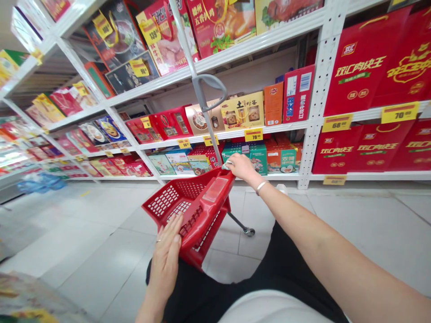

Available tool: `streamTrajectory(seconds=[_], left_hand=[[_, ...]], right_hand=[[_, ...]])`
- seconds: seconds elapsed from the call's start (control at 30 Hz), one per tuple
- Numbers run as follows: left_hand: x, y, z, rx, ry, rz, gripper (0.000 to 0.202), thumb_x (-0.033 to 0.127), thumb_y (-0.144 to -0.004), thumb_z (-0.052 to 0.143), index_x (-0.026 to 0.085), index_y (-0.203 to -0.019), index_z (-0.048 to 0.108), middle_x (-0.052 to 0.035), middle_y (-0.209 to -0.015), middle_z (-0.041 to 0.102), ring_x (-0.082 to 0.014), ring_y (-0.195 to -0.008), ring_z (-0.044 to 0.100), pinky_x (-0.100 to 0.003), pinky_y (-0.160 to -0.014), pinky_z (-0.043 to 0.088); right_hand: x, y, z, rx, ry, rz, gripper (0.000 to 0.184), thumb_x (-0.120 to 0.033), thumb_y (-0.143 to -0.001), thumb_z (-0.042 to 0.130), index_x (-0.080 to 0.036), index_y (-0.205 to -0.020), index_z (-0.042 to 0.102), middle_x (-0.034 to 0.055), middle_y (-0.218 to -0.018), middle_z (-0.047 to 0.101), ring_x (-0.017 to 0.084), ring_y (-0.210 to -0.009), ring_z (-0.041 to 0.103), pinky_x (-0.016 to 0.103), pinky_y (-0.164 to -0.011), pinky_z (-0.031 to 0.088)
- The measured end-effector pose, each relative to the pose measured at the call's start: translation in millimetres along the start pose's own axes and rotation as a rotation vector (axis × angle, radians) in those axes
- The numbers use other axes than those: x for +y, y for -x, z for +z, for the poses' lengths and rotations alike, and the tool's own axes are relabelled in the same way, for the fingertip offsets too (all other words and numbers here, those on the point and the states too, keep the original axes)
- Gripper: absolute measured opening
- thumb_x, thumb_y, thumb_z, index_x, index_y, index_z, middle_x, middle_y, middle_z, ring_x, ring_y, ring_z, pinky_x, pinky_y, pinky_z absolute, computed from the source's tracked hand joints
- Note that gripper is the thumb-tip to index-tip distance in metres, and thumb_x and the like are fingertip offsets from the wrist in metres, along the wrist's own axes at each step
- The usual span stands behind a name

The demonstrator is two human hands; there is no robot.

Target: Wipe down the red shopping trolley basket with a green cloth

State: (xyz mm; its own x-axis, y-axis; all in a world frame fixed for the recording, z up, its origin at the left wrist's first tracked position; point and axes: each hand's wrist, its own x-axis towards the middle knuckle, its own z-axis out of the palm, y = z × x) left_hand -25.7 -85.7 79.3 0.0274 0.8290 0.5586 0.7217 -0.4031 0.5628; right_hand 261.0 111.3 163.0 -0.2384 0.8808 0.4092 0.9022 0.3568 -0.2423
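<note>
Our left hand (164,264) lies open against the red basket (202,211), around 6 o'clock; our right hand (241,168) closes on the basket's upper end at 12. Gift boxes (365,63) crowd white shelves (323,80) beyond, 1 o'clock.

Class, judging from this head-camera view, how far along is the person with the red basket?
Little looks done: no goods show inside the red shopping basket. In hand: the right hand grips its top edge, and the left hand rests against its side. Remaining: the red gift boxes and other packaged goods stand on the white shelving.
</note>
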Motion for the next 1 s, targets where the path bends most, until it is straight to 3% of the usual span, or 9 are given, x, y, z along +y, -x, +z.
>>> streamTrajectory(seconds=[0.13,0.3,0.37,0.5,0.6,0.73,1.0], left_hand=[[0.3,0.6,1.9,0.019,0.0,0.017,0.047,0.041,-0.104,0.038,0.026,-0.144,0.057,-0.0052,-0.152,0.055,-0.0226,-0.146,0.045,-0.048,-0.127,0.028],[0.2,3.9,1.0,0.037,-0.001,0.024,0.047,0.041,-0.104,0.038,0.027,-0.144,0.057,-0.0054,-0.152,0.056,-0.0225,-0.144,0.047,-0.049,-0.126,0.029],[-0.8,5.0,0.8,0.041,-0.001,0.027,0.047,0.04,-0.104,0.039,0.027,-0.144,0.057,-0.0054,-0.151,0.056,-0.0226,-0.144,0.047,-0.049,-0.126,0.029],[-5.3,5.5,1.1,0.047,0.001,0.05,0.046,0.04,-0.104,0.039,0.027,-0.144,0.058,-0.0061,-0.151,0.057,-0.0228,-0.143,0.049,-0.049,-0.125,0.03],[-7.5,5.3,0.9,0.043,-0.001,0.072,0.047,0.041,-0.103,0.039,0.026,-0.143,0.059,-0.0071,-0.15,0.057,-0.0232,-0.142,0.05,-0.049,-0.126,0.03],[-4.2,4.4,1.1,0.017,-0.013,0.035,0.048,0.041,-0.103,0.04,0.026,-0.145,0.056,-0.0071,-0.154,0.054,-0.0236,-0.144,0.047,-0.049,-0.125,0.031],[1.6,2.0,7.0,0.038,-0.002,0.026,0.048,0.042,-0.104,0.038,0.028,-0.147,0.055,-0.0061,-0.154,0.054,-0.0242,-0.145,0.047,-0.052,-0.126,0.028]], right_hand=[[-16.6,15.8,3.0,0.008,-0.01,-0.071,0.025,-0.032,-0.102,0.055,-0.019,-0.105,0.075,0.0097,-0.117,0.07,0.024,-0.109,0.06,0.034,-0.094,0.039],[-60.4,63.0,4.1,0.159,-0.085,0.003,0.024,-0.032,-0.102,0.052,-0.019,-0.103,0.073,0.0106,-0.113,0.068,0.026,-0.1,0.055,0.038,-0.083,0.039],[-82.2,86.8,3.8,0.187,-0.129,-0.083,0.019,-0.03,-0.1,0.057,-0.019,-0.098,0.072,0.0092,-0.108,0.069,0.025,-0.097,0.054,0.038,-0.083,0.038],[-124.6,136.3,5.2,0.214,-0.219,-0.396,0.005,-0.022,-0.093,0.064,-0.02,-0.095,0.069,0.0062,-0.104,0.069,0.025,-0.098,0.052,0.04,-0.085,0.038],[-138.5,154.1,7.5,0.231,-0.27,-0.494,0.009,-0.025,-0.092,0.066,-0.021,-0.1,0.069,0.0058,-0.107,0.069,0.024,-0.098,0.052,0.04,-0.086,0.039],[-122.9,132.8,7.0,0.224,-0.288,-0.444,0.013,-0.032,-0.097,0.063,-0.022,-0.103,0.07,0.0055,-0.113,0.07,0.023,-0.102,0.055,0.039,-0.088,0.039],[-47.1,36.5,-3.1,0.048,-0.018,-0.076,0.028,-0.037,-0.103,0.051,-0.023,-0.105,0.074,0.0083,-0.117,0.07,0.025,-0.104,0.06,0.036,-0.087,0.043]])
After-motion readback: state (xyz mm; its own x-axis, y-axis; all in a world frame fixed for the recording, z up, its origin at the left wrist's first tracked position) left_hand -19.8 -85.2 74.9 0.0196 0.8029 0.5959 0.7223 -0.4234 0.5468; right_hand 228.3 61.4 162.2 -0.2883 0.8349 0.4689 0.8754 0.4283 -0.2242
